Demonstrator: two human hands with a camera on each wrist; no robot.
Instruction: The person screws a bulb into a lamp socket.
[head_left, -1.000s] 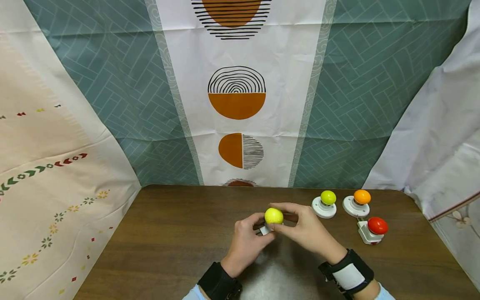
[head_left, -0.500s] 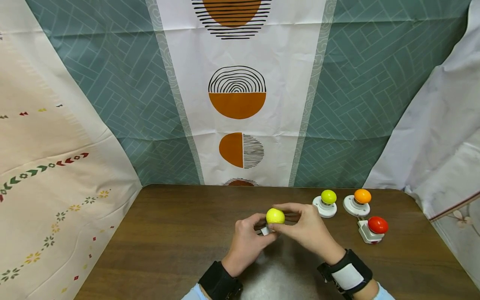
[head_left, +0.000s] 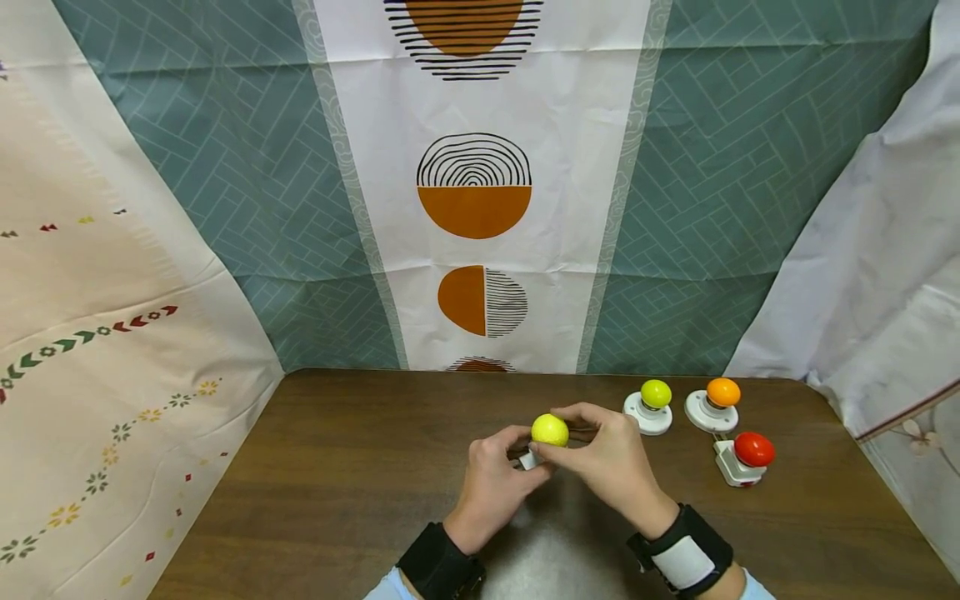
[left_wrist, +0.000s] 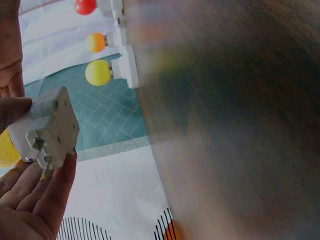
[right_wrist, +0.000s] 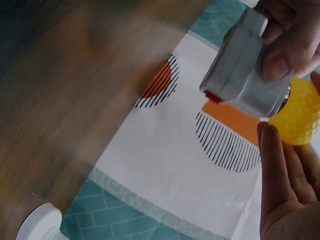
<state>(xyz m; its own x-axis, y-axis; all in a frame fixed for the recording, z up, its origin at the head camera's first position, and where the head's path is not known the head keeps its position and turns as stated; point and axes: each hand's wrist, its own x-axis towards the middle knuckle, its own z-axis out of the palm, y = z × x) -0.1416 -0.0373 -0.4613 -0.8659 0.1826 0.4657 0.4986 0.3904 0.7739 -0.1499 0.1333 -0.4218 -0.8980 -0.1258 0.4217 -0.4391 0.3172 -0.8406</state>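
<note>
My left hand (head_left: 495, 479) grips a white plug-in lamp socket (left_wrist: 52, 127) above the table. Metal prongs show on the socket in the left wrist view, and a red switch on its edge in the right wrist view. A yellow bulb (head_left: 550, 431) sits at the socket's upper end, its faceted surface plain in the right wrist view. With fingertips on the far side and thumb in front, my right hand (head_left: 607, 458) pinches this bulb. From the head, the fingers hide much of the socket. How deep the bulb sits in it cannot be seen.
To the right stand a yellow-green bulb (head_left: 656, 395) and an orange bulb (head_left: 723, 392) on round white bases. A red bulb (head_left: 754, 450) in a white socket lies nearer. Patterned cloth (head_left: 480, 108) hangs behind the brown table (head_left: 337, 467).
My right wrist has swung slightly left and down, and its fingers have shifted a little around the yellow bulb. The left hand keeps its hold on the socket, nearly still.
</note>
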